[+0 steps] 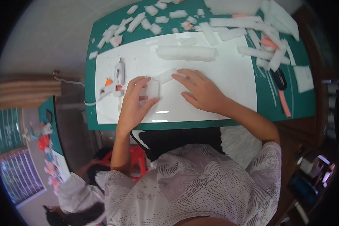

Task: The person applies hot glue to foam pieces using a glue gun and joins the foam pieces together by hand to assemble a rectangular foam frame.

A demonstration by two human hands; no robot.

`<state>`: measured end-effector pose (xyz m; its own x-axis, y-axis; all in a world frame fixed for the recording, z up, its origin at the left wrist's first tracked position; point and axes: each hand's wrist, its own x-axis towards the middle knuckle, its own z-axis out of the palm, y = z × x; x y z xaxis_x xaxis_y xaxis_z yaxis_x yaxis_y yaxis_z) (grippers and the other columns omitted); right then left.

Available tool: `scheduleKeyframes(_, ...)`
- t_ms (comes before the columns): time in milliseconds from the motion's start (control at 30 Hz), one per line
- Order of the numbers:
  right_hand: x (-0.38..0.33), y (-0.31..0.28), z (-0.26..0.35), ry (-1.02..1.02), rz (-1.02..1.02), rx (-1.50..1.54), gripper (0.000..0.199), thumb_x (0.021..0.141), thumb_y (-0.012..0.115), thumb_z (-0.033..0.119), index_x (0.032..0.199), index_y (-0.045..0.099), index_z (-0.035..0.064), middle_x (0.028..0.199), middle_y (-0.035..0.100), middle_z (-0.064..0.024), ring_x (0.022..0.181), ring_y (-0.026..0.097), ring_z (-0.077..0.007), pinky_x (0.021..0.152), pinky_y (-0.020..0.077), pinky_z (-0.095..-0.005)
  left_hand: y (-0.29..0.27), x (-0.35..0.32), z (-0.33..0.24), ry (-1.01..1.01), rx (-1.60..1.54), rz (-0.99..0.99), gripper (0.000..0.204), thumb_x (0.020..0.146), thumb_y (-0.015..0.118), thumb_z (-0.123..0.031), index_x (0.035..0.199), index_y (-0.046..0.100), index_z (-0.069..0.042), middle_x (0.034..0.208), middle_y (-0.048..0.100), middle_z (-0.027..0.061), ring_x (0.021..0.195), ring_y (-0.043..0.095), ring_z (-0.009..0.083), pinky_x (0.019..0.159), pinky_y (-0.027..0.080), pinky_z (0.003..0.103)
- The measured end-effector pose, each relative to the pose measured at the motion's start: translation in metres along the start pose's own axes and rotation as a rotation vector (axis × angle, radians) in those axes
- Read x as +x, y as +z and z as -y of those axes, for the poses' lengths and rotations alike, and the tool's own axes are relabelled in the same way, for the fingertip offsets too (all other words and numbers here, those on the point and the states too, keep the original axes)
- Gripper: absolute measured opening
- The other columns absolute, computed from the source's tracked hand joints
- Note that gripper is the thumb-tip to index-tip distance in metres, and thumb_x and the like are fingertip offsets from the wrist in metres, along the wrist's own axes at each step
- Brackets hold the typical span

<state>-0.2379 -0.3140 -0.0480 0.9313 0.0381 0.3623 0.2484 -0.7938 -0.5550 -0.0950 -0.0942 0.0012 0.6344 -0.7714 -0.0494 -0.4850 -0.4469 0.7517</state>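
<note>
My left hand [133, 100] curves around a small squarish piece of white wadding [152, 89], its fingertips at the far edge and the thumb at the near edge. Touching that piece, a short white wadding strip [166, 76] slants up to the right. The fingertips of my right hand [202, 90] rest at the strip's far end, with the thumb apart and the fingers spread. Just beyond lies a thick white wadding roll [187, 53]. Left of my hands is a white glue gun [119, 77] with an orange part.
A white board [214, 116] covers the middle of the green table [92, 90]. Several wadding scraps [136, 22] lie along the far edge, longer strips [260, 54] at the right. A black-handled tool [279, 78] lies there too. Another person [79, 197] is at lower left, near a red stool [138, 157].
</note>
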Motion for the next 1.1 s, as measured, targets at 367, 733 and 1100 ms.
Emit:
scheduleKeyframes(367, 0.05, 0.011, 0.019, -0.028, 0.179, -0.273, 0.06, 0.083, 0.07, 0.007, 0.14, 0.052, 0.0063, 0.133, 0.051, -0.0186, 0.118, 0.054, -0.0361, 0.098, 0.0483, -0.0395, 0.016, -0.038, 0.025, 0.148, -0.162, -0.139, 0.068, 0.084, 0.065, 0.01, 0.145, 0.046, -0.009, 0.137, 0.048, 0.0167, 0.091, 0.06, 0.0233, 0.08, 0.052, 0.032)
scheduleKeyframes(733, 0.061, 0.004, 0.042, 0.279, 0.21, -0.154, 0.054, 0.085, 0.077, 0.02, 0.134, 0.056, 0.0064, 0.121, 0.053, -0.0128, 0.077, 0.061, -0.0236, 0.071, 0.0521, -0.0339, 0.04, -0.039, 0.034, 0.24, -0.156, -0.231, 0.054, 0.09, 0.061, 0.004, 0.141, 0.049, -0.006, 0.139, 0.046, 0.0227, 0.106, 0.059, 0.0374, 0.094, 0.05, 0.041)
scheduleKeyframes(1100, 0.049, -0.002, 0.021, 0.225, 0.303, 0.273, 0.078, 0.077, 0.085, 0.017, 0.145, 0.048, 0.0047, 0.133, 0.051, -0.0119, 0.082, 0.056, -0.0191, 0.072, 0.0516, -0.0292, 0.036, -0.008, 0.022, 0.225, 0.013, -0.267, 0.047, 0.093, 0.064, -0.007, 0.138, 0.05, -0.002, 0.127, 0.055, 0.0224, 0.105, 0.062, 0.0399, 0.089, 0.052, 0.043)
